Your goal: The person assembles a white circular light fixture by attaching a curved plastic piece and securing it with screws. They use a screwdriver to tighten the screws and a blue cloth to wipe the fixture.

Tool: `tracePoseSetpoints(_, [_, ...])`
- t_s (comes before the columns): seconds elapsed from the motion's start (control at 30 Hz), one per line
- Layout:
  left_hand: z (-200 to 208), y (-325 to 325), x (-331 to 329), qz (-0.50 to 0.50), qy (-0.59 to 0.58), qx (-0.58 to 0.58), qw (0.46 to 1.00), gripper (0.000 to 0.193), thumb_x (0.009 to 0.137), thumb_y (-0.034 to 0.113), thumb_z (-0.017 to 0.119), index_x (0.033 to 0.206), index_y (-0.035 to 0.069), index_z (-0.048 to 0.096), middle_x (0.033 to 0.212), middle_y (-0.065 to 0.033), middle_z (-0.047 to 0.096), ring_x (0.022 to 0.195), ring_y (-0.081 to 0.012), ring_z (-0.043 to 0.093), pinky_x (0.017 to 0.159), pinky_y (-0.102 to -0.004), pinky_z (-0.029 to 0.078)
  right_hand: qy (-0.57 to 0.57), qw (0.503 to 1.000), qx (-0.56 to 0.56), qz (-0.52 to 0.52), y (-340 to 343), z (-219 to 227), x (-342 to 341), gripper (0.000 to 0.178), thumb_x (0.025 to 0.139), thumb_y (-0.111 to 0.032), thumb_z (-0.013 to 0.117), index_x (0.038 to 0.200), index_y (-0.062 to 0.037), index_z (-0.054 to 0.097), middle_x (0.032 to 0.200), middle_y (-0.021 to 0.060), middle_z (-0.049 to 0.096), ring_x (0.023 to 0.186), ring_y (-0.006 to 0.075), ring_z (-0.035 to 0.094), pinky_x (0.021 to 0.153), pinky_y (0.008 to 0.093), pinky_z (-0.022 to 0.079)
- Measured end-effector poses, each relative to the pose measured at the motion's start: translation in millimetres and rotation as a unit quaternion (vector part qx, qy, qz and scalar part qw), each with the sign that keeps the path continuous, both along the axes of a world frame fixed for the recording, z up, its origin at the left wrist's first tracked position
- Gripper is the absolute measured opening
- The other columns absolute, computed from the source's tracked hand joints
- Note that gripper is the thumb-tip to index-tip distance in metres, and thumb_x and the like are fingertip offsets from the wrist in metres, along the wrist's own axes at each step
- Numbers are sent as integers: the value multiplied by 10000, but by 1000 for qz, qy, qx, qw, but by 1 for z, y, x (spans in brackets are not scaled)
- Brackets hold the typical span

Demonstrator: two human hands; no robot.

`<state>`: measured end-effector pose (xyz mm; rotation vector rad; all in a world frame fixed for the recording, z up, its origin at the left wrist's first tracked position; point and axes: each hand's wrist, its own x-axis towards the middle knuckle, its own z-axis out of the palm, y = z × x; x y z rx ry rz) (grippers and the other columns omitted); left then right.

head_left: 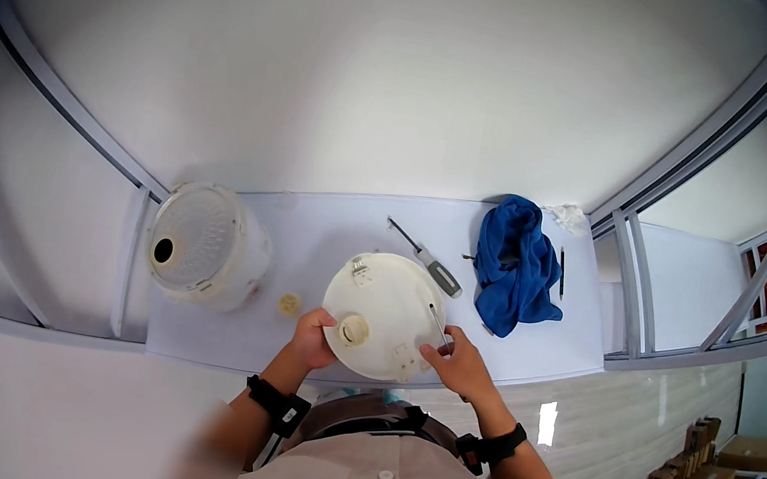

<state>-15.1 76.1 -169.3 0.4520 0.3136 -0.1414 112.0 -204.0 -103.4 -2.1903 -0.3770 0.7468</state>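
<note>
"In the head view, what worries you?"

"A slip. My left hand (314, 340) grips only the near-left rim of the cream disc (393, 292), close to its raised collar (353, 330). If that hold loosens, I think the disc could swing or slide off, as its near rim lies about at the front edge of the bench (336, 221)."

"And the other hand?"

"My right hand (466, 367) seems to pinch a thin rod (437, 320) between thumb and fingers, its far end over the disc. Pushed too hard at that slant, it could skid and scratch the face."

"Anything loose nearby?"

"The grey-handled screwdriver (440, 273) lies just beyond the disc's far-right side; a careless turn might knock it. The small yellowish cap (289, 305) sits apart, to the left, and could be brushed away by my forearm."

"How does the disc look?"

"Round, pale and mostly smooth, in front of me between both hands. A pale fitting (361, 272) sits near its far-left rim, and a rough patch (405, 357) marks the near-right. I can't tell whether it rests on the bench or is held just above."
</note>
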Motion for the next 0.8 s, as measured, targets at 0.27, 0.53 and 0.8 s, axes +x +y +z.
tracePoseSetpoints(0.27, [-12,-16,1,-6,67,149,986,596,897,169,508,1442,-74,499,1378,-217,638,1248,-342,652,1088,-478,518,-22,1000,1,-17,-13,-24,-7,623,847,-317,788,1309,33,561,983,261,743,930,441,733,840,480,574])
tracePoseSetpoints(0.53, [-15,-26,10,-1,167,169,971,535,936,137,530,1454,8,485,1316,-143,644,1177,-258,667,1010,-389,542,-24,999,-20,-24,-18,-38,-12,610,839,-305,779,1305,25,564,986,248,741,937,440,727,843,491,570])
tracePoseSetpoints(0.8, [-24,-29,16,5,115,379,918,505,902,104,598,1386,-34,554,1231,-152,690,1104,-224,681,950,-382,552,-24,998,-43,-33,-19,-43,-10,672,845,-283,770,1389,9,506,1045,254,747,982,433,733,874,499,574])
